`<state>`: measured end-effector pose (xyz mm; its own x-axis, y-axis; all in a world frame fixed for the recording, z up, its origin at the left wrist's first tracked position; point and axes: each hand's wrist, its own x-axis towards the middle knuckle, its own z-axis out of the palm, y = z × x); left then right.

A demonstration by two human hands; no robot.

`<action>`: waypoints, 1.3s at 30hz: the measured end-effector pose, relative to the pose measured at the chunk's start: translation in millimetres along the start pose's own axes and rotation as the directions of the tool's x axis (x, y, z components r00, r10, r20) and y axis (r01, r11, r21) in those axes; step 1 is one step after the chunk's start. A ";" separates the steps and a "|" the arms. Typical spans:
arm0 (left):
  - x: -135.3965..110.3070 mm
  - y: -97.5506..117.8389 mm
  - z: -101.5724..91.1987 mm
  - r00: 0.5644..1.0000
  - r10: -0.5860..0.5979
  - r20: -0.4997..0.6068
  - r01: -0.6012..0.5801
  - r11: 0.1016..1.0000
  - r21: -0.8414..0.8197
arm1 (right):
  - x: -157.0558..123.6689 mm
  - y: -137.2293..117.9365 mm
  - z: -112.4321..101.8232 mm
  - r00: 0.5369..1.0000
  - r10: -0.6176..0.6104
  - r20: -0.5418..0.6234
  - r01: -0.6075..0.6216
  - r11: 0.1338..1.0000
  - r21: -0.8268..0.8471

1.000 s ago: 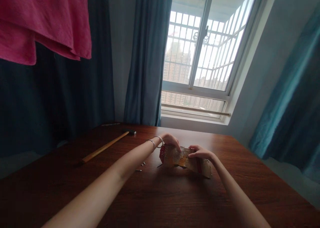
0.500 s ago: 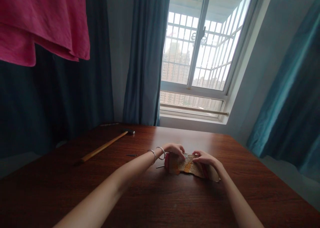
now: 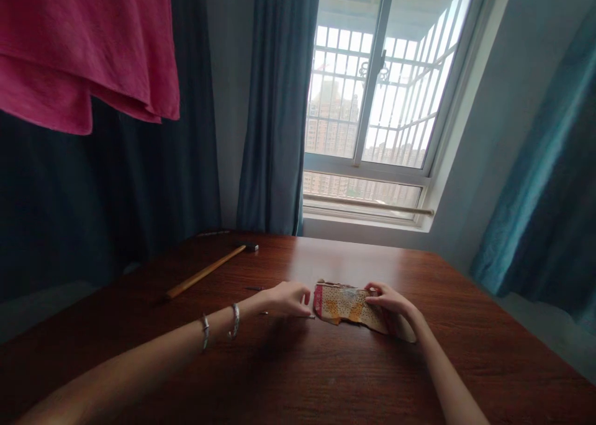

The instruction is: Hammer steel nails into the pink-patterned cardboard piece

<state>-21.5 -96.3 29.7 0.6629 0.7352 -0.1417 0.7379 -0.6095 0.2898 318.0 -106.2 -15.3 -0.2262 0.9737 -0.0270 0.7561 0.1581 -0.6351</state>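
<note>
On the table lies a stiff-looking, ragged-edged dotted piece (image 3: 347, 304), cream with orange patches and a red band at its left end. What it is made of I cannot tell. My right hand (image 3: 386, 297) grips its upper right part, thumb on the near face and fingers at the top edge. Left of the piece, my left hand (image 3: 291, 297) hovers with thumb and forefinger curved and apart, holding nothing I can see. Just below those fingertips is a thin metal rod (image 3: 307, 317), partly hidden by the hand. Two silver bangles circle the left forearm.
A hammer (image 3: 207, 271) with a long wooden handle rests at the left on the brown table (image 3: 298, 375). A small dark slim tool (image 3: 254, 288) lies behind my left wrist. Beyond the table are a window (image 3: 367, 133) and blue curtains (image 3: 279, 102); a pink cloth (image 3: 130, 52) hangs upper left.
My left hand has come off the dotted piece and moved left, down to the metal rod. My right hand keeps its hold. The view has shifted slightly.
</note>
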 end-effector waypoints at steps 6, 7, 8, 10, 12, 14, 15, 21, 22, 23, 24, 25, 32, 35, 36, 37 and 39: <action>-22.4 0.8 13.2 1.000 0.027 -0.013 -0.026 0.997 0.071 | 2.6 -2.0 4.8 0.999 0.010 -0.039 -0.014 0.997 -0.078; -21.0 0.4 14.7 0.999 0.044 -0.016 -0.043 0.997 0.064 | 3.4 -3.2 6.1 0.999 0.013 -0.046 -0.017 0.995 -0.096; -19.2 -0.3 16.2 0.998 0.065 -0.015 -0.064 0.997 0.053 | 4.7 -4.5 7.6 0.998 0.016 -0.054 -0.022 0.993 -0.115; -15.9 -2.2 18.9 0.994 0.111 -0.003 -0.111 0.993 0.039 | 8.3 -7.6 11.5 0.997 0.024 -0.072 -0.035 0.988 -0.152; -14.0 -5.6 20.7 0.992 0.125 0.005 -0.126 0.991 0.055 | 13.0 -11.5 16.6 0.995 0.030 -0.098 -0.048 0.979 -0.196; -13.8 -11.4 20.9 0.997 0.080 -0.011 -0.079 0.993 0.093 | 17.9 -17.0 23.3 0.990 0.026 -0.136 -0.059 0.968 -0.244; -14.2 -15.5 20.1 0.999 0.038 -0.029 -0.035 0.993 0.112 | 20.1 -20.4 27.1 0.987 0.019 -0.159 -0.062 0.961 -0.268; -16.9 -50.8 7.1 0.935 -0.304 -0.183 0.322 0.944 0.076 | 25.2 -45.1 47.9 0.958 -0.071 -0.278 -0.042 0.923 -0.381; -16.7 -56.4 4.8 0.920 -0.347 -0.183 0.363 0.929 0.065 | 24.7 -48.3 49.9 0.953 -0.086 -0.290 -0.037 0.919 -0.392; -16.3 -61.4 3.0 0.909 -0.378 -0.179 0.392 0.918 0.055 | 24.0 -50.9 51.5 0.946 -0.102 -0.308 -0.033 0.915 -0.403; -15.4 -65.9 1.7 0.900 -0.399 -0.172 0.412 0.910 0.042 | 23.1 -52.8 52.9 0.937 -0.119 -0.330 -0.030 0.910 -0.414; -14.3 -69.7 0.9 0.895 -0.414 -0.167 0.424 0.905 0.027 | 22.1 -54.0 54.5 0.926 -0.136 -0.353 -0.029 0.905 -0.423; -8.0 -83.6 3.1 0.911 -0.386 -0.146 0.388 0.921 -0.018 | 12.3 -50.7 74.2 0.843 -0.248 -0.477 0.008 0.893 -0.450; -9.7 -85.7 2.5 0.901 -0.394 -0.179 0.397 0.918 -0.023 | 10.0 -48.7 80.6 0.817 -0.255 -0.517 -0.005 0.893 -0.450; -10.7 -86.5 1.7 0.896 -0.401 -0.193 0.404 0.914 -0.022 | 10.0 -48.2 81.7 0.815 -0.253 -0.521 -0.009 0.894 -0.448; -11.8 -87.6 0.6 0.889 -0.408 -0.209 0.413 0.910 -0.019 | 10.3 -47.7 82.5 0.815 -0.250 -0.522 -0.013 0.894 -0.448; -14.7 -91.3 -3.0 0.871 -0.424 -0.249 0.436 0.900 -0.008 | 11.5 -46.4 83.8 0.819 -0.240 -0.521 -0.025 0.892 -0.451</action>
<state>-99.0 -50.5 8.2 0.2329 0.9724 -0.0100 0.9521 -0.2259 0.2062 228.8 -116.1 -50.8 -0.0471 0.8449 0.5329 0.9571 0.1908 -0.2179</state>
